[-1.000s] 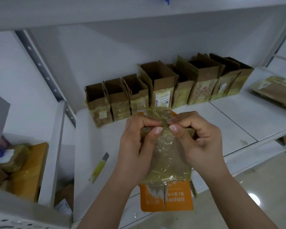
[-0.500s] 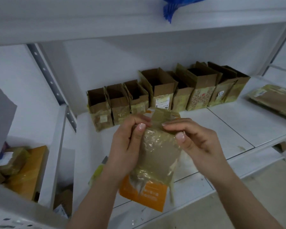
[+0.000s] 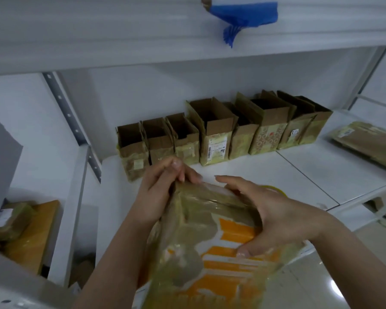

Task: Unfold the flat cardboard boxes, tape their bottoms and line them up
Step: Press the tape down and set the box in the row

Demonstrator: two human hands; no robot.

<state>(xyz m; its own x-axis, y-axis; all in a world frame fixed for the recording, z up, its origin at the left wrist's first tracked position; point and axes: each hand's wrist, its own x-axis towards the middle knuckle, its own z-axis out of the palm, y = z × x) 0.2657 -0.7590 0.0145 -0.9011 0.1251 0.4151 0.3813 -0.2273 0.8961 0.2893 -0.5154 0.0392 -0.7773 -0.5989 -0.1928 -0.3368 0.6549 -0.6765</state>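
Single head-worn wide-angle view, looking forward and down from standing height; both hands fill near foreground, very close to lens; white metal shelf [image 3: 265,175] at mid-distance, white back wall beyond; edges curve from lens distortion

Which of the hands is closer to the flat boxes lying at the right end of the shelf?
Right. The right hand grips the held box's right side, toward the flat boxes; the left hand pinches its far-left corner.

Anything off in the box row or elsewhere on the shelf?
The row of open boxes is uneven: the right-hand ones lean, and heights differ. The orange-printed box, gripped by the left hand and right hand, is crumpled under old tape. Blue plastic hangs off the upper shelf.
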